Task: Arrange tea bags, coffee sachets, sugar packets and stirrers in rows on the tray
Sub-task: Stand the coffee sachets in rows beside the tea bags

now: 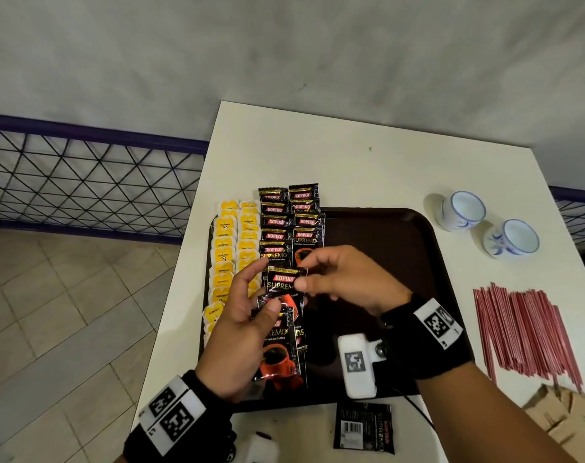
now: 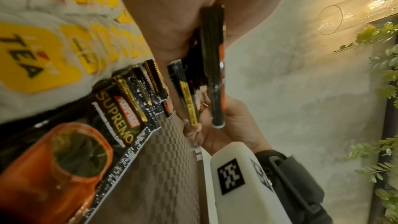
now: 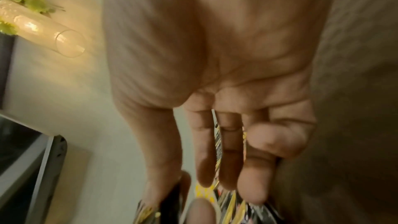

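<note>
Head view: left hand grips a stack of coffee sachets; right hand pinches the top sachet above the tray.

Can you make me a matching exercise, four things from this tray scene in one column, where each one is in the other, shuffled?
Things:
1. tea bags
2. red stirrers
3. two cups
4. face-down coffee sachet

Places:
A. on the table, right of the tray
B. on the table, at the tray's near edge
C. on the table, beyond the tray's far right corner
D. in rows along the tray's left side

Pairs: 1-D, 2-A, 3-C, 4-B
</note>
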A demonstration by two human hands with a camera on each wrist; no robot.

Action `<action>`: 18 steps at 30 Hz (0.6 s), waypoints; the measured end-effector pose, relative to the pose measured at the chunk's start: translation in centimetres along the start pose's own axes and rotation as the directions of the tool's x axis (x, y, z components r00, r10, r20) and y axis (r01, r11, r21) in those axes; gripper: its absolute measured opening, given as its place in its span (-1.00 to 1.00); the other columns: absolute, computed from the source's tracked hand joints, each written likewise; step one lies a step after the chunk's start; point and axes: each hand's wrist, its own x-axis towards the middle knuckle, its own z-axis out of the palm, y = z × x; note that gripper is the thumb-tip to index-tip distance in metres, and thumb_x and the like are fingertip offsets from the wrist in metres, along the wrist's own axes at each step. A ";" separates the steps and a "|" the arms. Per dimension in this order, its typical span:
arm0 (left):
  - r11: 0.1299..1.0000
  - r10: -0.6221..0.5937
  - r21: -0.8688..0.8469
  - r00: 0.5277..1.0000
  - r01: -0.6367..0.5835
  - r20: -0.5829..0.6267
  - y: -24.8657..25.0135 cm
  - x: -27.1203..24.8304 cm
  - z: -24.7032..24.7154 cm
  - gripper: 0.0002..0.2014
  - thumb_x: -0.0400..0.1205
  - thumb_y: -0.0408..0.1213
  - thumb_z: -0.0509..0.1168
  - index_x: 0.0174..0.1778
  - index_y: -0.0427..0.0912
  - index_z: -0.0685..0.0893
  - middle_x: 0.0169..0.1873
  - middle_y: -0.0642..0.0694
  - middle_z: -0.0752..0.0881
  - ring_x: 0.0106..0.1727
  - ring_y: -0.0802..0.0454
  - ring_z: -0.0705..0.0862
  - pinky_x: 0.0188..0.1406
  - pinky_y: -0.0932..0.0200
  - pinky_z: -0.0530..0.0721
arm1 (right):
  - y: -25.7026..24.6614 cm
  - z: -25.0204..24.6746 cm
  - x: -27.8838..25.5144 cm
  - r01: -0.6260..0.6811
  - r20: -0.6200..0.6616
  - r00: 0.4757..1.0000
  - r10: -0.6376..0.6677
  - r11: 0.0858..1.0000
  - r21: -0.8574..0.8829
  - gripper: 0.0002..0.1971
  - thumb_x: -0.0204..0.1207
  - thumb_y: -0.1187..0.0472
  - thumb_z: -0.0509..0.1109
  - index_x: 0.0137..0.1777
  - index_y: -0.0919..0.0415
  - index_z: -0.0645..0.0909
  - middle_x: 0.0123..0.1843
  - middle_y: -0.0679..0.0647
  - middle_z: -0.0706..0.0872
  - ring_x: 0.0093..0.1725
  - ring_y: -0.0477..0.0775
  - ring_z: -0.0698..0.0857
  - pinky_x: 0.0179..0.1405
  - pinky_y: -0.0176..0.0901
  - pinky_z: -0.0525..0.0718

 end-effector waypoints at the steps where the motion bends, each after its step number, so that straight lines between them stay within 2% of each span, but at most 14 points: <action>1: 1.000 -0.006 -0.021 1.000 0.007 0.015 0.1 0.0 0.1 -0.42 0.75 -0.52 0.19 0.52 0.27 0.44 0.27 0.10 0.77 0.29 0.12 0.73 0.08 0.28 0.73 | 0.0 0.2 -0.4 0.018 0.026 0.999 -0.019 0.999 0.047 -0.86 0.46 0.23 0.62 -0.06 0.17 0.73 -0.27 0.13 0.80 -0.29 -0.01 0.69 -0.42 -0.33 0.50; 4: 0.998 -0.022 -0.055 0.999 0.024 0.034 0.2 0.0 0.7 -0.46 0.75 -0.54 0.17 0.53 0.13 0.41 0.14 0.05 0.83 0.14 0.11 0.81 -0.08 0.33 0.73 | 0.0 0.4 -1.0 0.054 0.004 0.998 -0.055 0.987 0.153 -0.87 0.46 0.44 0.56 -0.11 0.29 0.67 -0.28 0.14 0.76 -0.38 -0.14 0.70 -0.42 -0.50 0.53; 6: 0.998 -0.022 -0.058 0.999 0.024 0.033 0.6 -0.2 1.0 -0.49 0.74 -0.55 0.18 0.50 0.09 0.43 0.09 -0.03 0.84 0.02 0.13 0.84 -0.14 0.34 0.73 | 0.1 0.3 -1.1 0.065 -0.044 0.997 -0.058 0.984 0.167 -0.88 0.46 0.46 0.56 -0.13 0.33 0.67 -0.29 0.12 0.72 -0.41 -0.14 0.66 -0.44 -0.49 0.52; 9: 0.998 -0.042 -0.043 0.999 0.043 0.022 0.5 -0.4 1.0 -0.54 0.74 -0.54 0.19 0.45 0.06 0.46 0.13 -0.13 0.80 -0.08 0.18 0.85 -0.23 0.39 0.71 | 0.1 0.1 -1.1 0.077 -0.086 0.994 -0.064 0.985 0.153 -0.88 0.47 0.44 0.56 -0.11 0.43 0.65 -0.37 0.13 0.67 -0.43 -0.10 0.62 -0.50 -0.41 0.48; 12: 0.998 -0.068 -0.018 0.997 0.068 0.029 0.1 -0.5 0.6 -0.56 0.74 -0.50 0.22 0.39 0.12 0.54 0.17 -0.13 0.81 0.09 0.02 0.84 -0.08 0.21 0.76 | 0.0 -0.6 -0.9 0.092 -0.162 0.985 -0.058 0.974 0.209 -0.88 0.51 0.45 0.51 -0.15 0.32 0.61 -0.44 0.10 0.70 -0.49 -0.03 0.68 -0.62 -0.31 0.43; 15: 0.997 -0.080 -0.013 0.996 0.081 0.031 0.1 -0.7 0.0 -0.62 0.74 -0.54 0.18 0.33 0.02 0.59 0.07 -0.07 0.85 0.01 0.07 0.85 -0.20 0.29 0.76 | 0.5 -2.4 -0.4 0.090 -0.269 0.963 -0.009 0.953 0.290 -0.82 0.53 0.52 0.45 -0.20 0.28 0.59 -0.47 0.08 0.71 -0.52 0.00 0.71 -0.67 -0.31 0.44; 16: 0.997 -0.080 -0.007 0.996 0.081 0.040 0.2 -0.8 -0.2 -0.63 0.75 -0.54 0.17 0.33 0.00 0.58 0.07 -0.07 0.85 -0.01 0.08 0.86 -0.16 0.23 0.78 | 0.7 -3.0 -0.2 0.072 -0.291 0.957 0.017 0.954 0.291 -0.81 0.54 0.53 0.43 -0.21 0.27 0.59 -0.48 0.09 0.71 -0.53 -0.01 0.71 -0.67 -0.32 0.45; 18: 0.996 -0.087 0.012 0.996 0.086 0.037 0.2 -1.0 -0.4 -0.63 0.76 -0.53 0.16 0.36 -0.02 0.58 0.12 -0.10 0.84 0.04 0.01 0.86 0.09 -0.03 0.78 | 1.3 -3.8 0.1 0.016 -0.319 0.945 0.074 0.963 0.270 -0.80 0.56 0.54 0.40 -0.21 0.28 0.58 -0.49 0.11 0.71 -0.55 -0.03 0.70 -0.67 -0.32 0.46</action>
